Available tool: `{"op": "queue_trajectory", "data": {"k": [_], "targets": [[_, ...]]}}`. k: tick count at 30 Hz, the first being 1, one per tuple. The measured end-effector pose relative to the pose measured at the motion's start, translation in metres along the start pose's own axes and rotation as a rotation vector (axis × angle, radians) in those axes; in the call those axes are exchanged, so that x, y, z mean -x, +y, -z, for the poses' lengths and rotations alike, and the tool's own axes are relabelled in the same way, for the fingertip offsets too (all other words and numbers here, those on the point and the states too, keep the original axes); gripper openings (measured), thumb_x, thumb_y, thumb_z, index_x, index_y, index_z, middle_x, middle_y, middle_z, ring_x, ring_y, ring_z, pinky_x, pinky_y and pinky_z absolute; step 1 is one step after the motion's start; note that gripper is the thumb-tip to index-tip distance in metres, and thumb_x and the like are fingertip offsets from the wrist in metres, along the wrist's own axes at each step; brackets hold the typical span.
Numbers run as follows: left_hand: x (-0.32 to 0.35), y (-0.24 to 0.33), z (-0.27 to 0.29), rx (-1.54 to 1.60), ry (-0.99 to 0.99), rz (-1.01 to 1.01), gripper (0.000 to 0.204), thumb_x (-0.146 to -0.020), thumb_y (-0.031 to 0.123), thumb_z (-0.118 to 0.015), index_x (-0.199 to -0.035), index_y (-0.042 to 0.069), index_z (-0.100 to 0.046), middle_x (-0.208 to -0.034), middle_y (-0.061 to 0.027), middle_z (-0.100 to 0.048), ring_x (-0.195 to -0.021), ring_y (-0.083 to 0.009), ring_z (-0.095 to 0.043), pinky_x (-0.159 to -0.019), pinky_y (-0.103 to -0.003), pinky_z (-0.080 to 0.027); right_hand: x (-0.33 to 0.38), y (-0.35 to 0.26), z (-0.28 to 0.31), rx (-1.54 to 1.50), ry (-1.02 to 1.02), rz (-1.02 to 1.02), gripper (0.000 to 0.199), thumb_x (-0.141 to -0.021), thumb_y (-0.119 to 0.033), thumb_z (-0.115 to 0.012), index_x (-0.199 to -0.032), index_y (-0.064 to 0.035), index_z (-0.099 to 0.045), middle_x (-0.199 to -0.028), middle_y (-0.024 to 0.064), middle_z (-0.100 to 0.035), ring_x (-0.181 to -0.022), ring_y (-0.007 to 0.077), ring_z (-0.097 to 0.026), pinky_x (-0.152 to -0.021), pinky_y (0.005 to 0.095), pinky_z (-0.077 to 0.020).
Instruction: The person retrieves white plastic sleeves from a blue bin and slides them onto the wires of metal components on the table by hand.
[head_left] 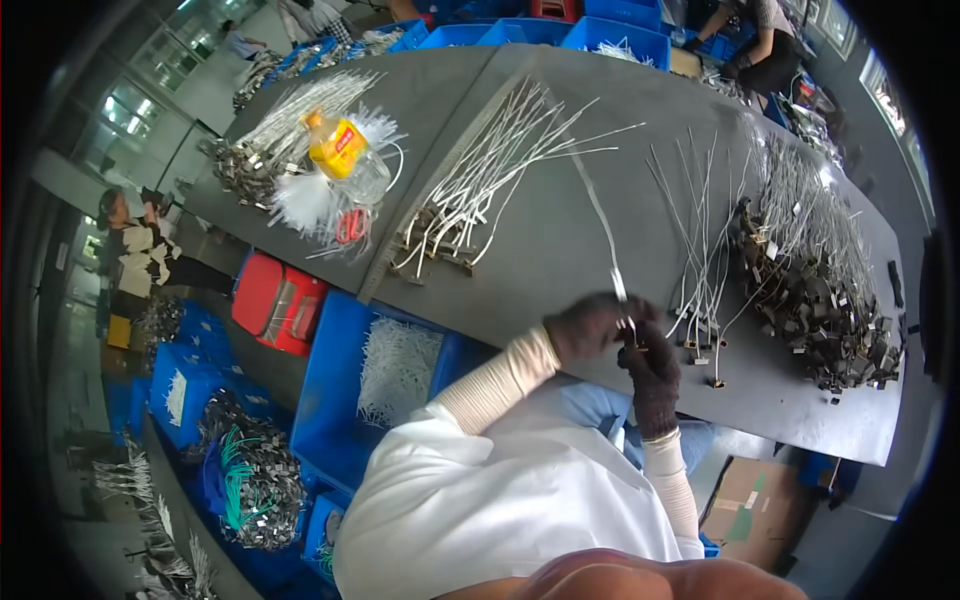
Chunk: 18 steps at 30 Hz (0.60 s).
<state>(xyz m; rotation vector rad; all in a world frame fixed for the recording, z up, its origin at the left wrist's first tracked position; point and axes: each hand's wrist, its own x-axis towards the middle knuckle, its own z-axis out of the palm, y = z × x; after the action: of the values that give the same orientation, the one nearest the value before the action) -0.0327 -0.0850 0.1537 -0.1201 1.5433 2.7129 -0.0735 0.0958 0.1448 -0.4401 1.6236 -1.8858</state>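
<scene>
Clock directions taken from the hands. At the near edge of the surface [560, 260], a thin pale cable [603, 222] is held by its lower end, its length left trailing towards 11 o'clock. The end is pinched in the right hand [652, 375]; the fingers of the left hand [597, 325] are brought up against it, though whether they are closed cannot be told through dark knit and blur. The end is kept close to the body, presumably so that fine work can be seen and steadied.

At 10 to 11 o'clock a loose fan of cables [490, 180] is laid with metal-tipped ends nearest, likely for easy picking. At 2 o'clock a sparser group [703, 265] is similarly turned; beyond it, a dense heap [820, 280] is massed, wiry above, dark and blocky below.

Farther off at 10 o'clock, a clear, smooth bottle [370, 182] with a yellow label is rested on a feathery white bundle [305, 208], perhaps as a weight. Red handles [351, 226] are set beside it. Between 8 and 9 o'clock, short white pieces [398, 370] are contained in a rigid blue bin [325, 400].
</scene>
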Motion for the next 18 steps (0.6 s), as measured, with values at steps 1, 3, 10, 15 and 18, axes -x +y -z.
{"op": "queue_trajectory", "data": {"k": [1,3,10,15,18], "targets": [[0.006,0.002,-0.017,-0.442,-0.090,-0.094,0.025,-0.096,0.020,-0.055,-0.115,0.004,-0.062,-0.115,-0.0109,-0.066,-0.107,-0.0238,-0.063,-0.088,-0.038,-0.051,-0.003,-0.002,-0.001,-0.014,-0.003,0.044,0.042,-0.087,0.000,-0.062,-0.128,-0.0035,-0.054,-0.098,0.0027,-0.061,-0.084,0.0113,-0.058,-0.073,0.0238,-0.0479],[0.006,-0.017,-0.003,-1.055,-0.075,-0.549,0.024,-0.094,0.012,-0.055,-0.114,0.003,-0.061,-0.112,-0.0101,-0.066,-0.104,-0.0244,-0.063,-0.090,-0.037,-0.050,-0.010,-0.021,-0.013,-0.031,0.006,0.101,0.047,-0.087,0.001,-0.063,-0.132,-0.0030,-0.051,-0.105,0.0049,-0.061,-0.087,0.0123,-0.058,-0.075,0.0254,-0.0493],[-0.025,0.000,0.000,-0.024,-0.026,-0.261,0.032,-0.105,0.022,-0.040,-0.116,-0.002,-0.058,-0.113,-0.0154,-0.065,-0.102,-0.0221,-0.065,-0.084,-0.030,-0.054,-0.016,-0.018,0.000,-0.176,0.039,0.067,0.057,-0.084,0.005,-0.067,-0.137,-0.0007,-0.045,-0.120,0.0102,-0.060,-0.100,0.0172,-0.061,-0.084,0.0309,-0.0523],[-0.057,-0.022,0.004,-0.780,0.038,-0.467,0.030,-0.103,0.020,-0.044,-0.121,0.001,-0.058,-0.107,-0.0111,-0.066,-0.094,-0.0173,-0.066,-0.081,-0.032,-0.056,-0.020,-0.018,0.022,-0.129,0.184,-0.028,0.056,-0.086,0.001,-0.067,-0.137,-0.0027,-0.045,-0.117,0.0101,-0.061,-0.096,0.0141,-0.060,-0.082,0.0274,-0.0511],[-0.069,-0.019,0.007,-0.113,0.454,0.073,0.027,-0.099,0.026,-0.054,-0.116,0.006,-0.061,-0.094,-0.0053,-0.066,-0.081,-0.0134,-0.065,-0.069,-0.029,-0.055,-0.023,-0.033,0.051,0.277,0.244,0.007,0.046,-0.088,-0.007,-0.068,-0.131,-0.0048,-0.053,-0.107,0.0072,-0.065,-0.089,0.0116,-0.062,-0.079,0.0261,-0.0511]]}}
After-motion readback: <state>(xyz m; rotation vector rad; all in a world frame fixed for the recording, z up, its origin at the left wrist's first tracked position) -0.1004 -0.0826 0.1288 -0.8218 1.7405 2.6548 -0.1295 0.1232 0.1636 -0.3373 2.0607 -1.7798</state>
